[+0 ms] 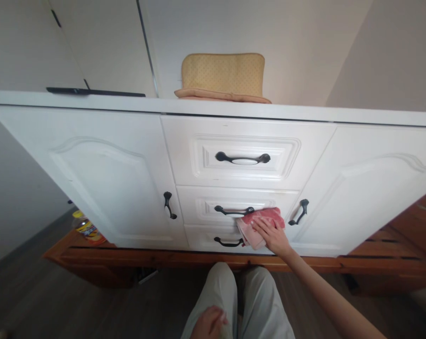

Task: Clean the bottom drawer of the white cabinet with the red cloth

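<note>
My right hand (274, 236) presses a folded pink cloth (257, 230) against the white drawer fronts, fingers closed over it. The cloth lies at the right end of the middle drawer's handle (234, 211) and hangs down over the bottom drawer, beside the end of its dark handle (229, 242). Down at the picture's lower edge, my left hand (209, 322) rests by my thigh with its fingers curled in. Part of that hand is cut off, and nothing shows clearly in it.
The white cabinet (110, 188) has a top drawer handle (243, 158) and door handles (169, 205) (299, 212) on both sides. A beige padded item (223, 73) and a black flat object (96, 92) lie on top. A yellow-capped bottle (87, 228) stands left on the wooden bench (156, 258).
</note>
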